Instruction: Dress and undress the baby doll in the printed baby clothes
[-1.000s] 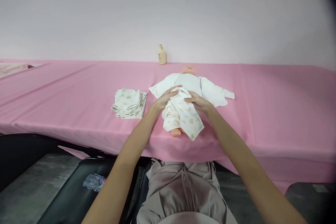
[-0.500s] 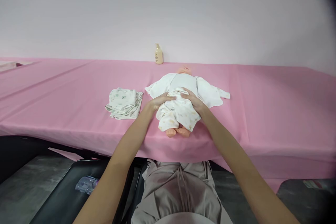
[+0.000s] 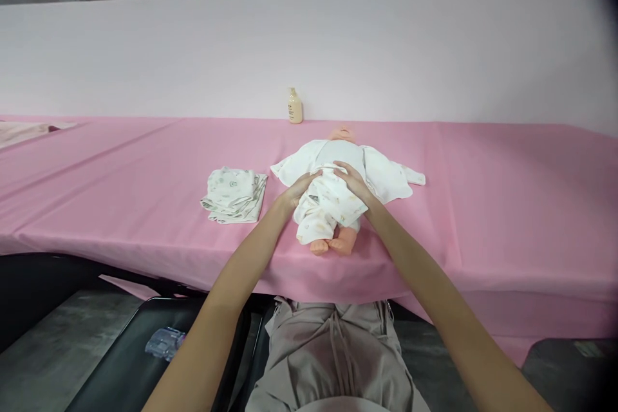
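A baby doll [image 3: 343, 134] lies on its back on the pink-covered table, its bare feet toward me. It wears a white top [image 3: 338, 153] with the sleeves spread out to both sides. White patterned baby pants [image 3: 328, 201] cover its hips and legs. At the waist of the pants, my left hand [image 3: 300, 188] grips the left side, fingertips on the fabric. My right hand [image 3: 355, 183] holds the waistband from the right side, fingers curled over the cloth. Both thumbs and part of the waistband are hard to make out.
Left of the doll sits a folded stack of patterned cloth [image 3: 235, 196]. A cream pump bottle [image 3: 295, 107] stands by the white wall [image 3: 193, 58]. Below the table edge, a clear plastic item [image 3: 165, 342] rests on a black chair [image 3: 120, 360].
The pants sit higher on the doll, and more of its right-hand lower leg shows. Both hands remain at the waist. The view has tilted slightly.
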The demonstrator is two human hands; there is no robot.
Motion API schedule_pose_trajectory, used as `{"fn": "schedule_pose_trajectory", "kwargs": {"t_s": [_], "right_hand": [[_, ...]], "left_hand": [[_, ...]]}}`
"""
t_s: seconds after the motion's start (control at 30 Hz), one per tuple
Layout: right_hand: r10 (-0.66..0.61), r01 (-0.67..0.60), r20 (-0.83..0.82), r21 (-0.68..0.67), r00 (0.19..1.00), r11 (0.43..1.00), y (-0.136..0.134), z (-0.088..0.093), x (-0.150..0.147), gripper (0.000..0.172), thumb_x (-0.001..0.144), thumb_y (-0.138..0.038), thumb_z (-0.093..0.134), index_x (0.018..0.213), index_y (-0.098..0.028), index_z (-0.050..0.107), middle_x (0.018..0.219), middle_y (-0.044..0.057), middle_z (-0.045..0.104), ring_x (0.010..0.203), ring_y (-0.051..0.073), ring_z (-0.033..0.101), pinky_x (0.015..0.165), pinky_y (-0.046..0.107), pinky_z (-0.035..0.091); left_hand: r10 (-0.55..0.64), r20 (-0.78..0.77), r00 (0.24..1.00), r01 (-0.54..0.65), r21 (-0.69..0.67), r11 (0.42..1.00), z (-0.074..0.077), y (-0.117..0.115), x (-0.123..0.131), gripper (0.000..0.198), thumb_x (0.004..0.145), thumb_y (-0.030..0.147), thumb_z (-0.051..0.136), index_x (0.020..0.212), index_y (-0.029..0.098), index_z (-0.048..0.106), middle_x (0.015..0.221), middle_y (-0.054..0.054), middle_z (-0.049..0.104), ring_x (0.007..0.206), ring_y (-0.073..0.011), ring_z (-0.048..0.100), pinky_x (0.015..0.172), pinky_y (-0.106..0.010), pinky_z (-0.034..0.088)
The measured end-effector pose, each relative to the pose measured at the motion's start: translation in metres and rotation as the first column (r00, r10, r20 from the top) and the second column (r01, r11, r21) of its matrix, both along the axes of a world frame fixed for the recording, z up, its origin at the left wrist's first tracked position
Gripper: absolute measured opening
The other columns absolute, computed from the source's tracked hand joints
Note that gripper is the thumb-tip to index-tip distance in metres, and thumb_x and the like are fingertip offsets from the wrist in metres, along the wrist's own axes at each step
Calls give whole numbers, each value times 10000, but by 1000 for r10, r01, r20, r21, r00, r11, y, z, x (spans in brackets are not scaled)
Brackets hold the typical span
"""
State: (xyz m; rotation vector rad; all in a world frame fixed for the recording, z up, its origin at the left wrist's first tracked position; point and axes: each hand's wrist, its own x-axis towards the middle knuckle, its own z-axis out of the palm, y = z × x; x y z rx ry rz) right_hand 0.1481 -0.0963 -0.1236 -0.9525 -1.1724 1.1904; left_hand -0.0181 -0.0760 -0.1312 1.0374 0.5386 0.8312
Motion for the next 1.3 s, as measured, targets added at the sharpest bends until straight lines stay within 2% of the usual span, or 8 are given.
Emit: {"fn": "schedule_pose_trajectory", "kwargs": {"t_s": [0.1, 0.3, 0.43, 0.57, 0.73, 0.9, 1.07, 1.3], "right_hand": [[83, -83, 47, -3, 995, 997, -11, 6, 0, 345, 749, -356, 677, 1063, -220, 635, 1148, 32, 646, 1082, 185, 576, 993, 320, 437], [445, -445, 28, 21, 895, 895, -28, 11, 5, 684, 642, -235, 802, 1269, -272, 533, 1284, 24, 591, 1131, 195, 574, 941, 297, 496], [311, -313, -140, 8, 940, 950, -21, 7, 8, 625, 706, -308, 748, 1287, -243, 527, 1098, 29, 682, 956, 181, 650, 822, 275, 534], [213, -212, -103, 27, 972, 977, -15, 6, 10, 553, 739, -359, 721, 1252, -223, 565, 998, 27, 701, 883, 175, 658, 771, 266, 535], [262, -260, -78, 36, 962, 965, -21, 10, 9, 417, 765, -367, 698, 1147, -215, 627, 1061, 43, 693, 940, 184, 651, 818, 279, 532], [439, -437, -136, 48, 888, 898, -29, 12, 7, 607, 659, -212, 780, 1226, -247, 567, 1159, 33, 657, 1030, 198, 629, 856, 289, 536], [353, -360, -179, -8, 918, 933, -26, 11, 7, 563, 693, -212, 750, 1222, -241, 559, 1069, 30, 686, 930, 179, 658, 770, 267, 550], [305, -311, -136, -24, 943, 950, -23, 11, 9, 463, 761, -269, 708, 1205, -225, 587, 1077, 37, 689, 934, 187, 665, 781, 281, 553]], "left_hand": [[1, -5, 1000, -1, -7, 1000, 0, 0, 1, 384, 828, 336, 654, 1127, 96, 639, 891, -118, 737, 839, -237, 709, 824, -355, 561], [-21, -77, 997, 26, 75, 997, 10, -10, -1, 428, 800, 411, 665, 1111, 117, 654, 905, -112, 740, 885, -253, 705, 853, -365, 549], [-39, -179, 983, 60, 117, 991, 14, -10, -8, 531, 644, 218, 812, 1138, 112, 648, 956, -115, 741, 948, -270, 694, 921, -379, 513], [-92, -296, 951, 139, 141, 980, 15, -9, -13, 638, 559, 111, 842, 1163, 116, 636, 1033, -126, 730, 999, -287, 677, 952, -402, 493], [-92, -170, 981, 112, 114, 987, 10, -10, -11, 516, 663, 176, 785, 1149, 89, 635, 992, -139, 737, 991, -283, 683, 971, -410, 483], [-66, -135, 989, 81, 111, 990, 5, -5, -8, 442, 725, 244, 738, 1132, 99, 643, 971, -126, 743, 978, -273, 687, 957, -398, 494], [-35, -190, 981, 58, 120, 991, 9, -7, -10, 445, 726, 272, 748, 1129, 115, 642, 1005, -124, 736, 999, -275, 679, 941, -391, 507], [-78, -312, 947, 139, 178, 974, 19, -16, -12, 670, 532, 194, 871, 1150, 114, 624, 1045, -144, 722, 1024, -318, 663, 947, -447, 505]]}}
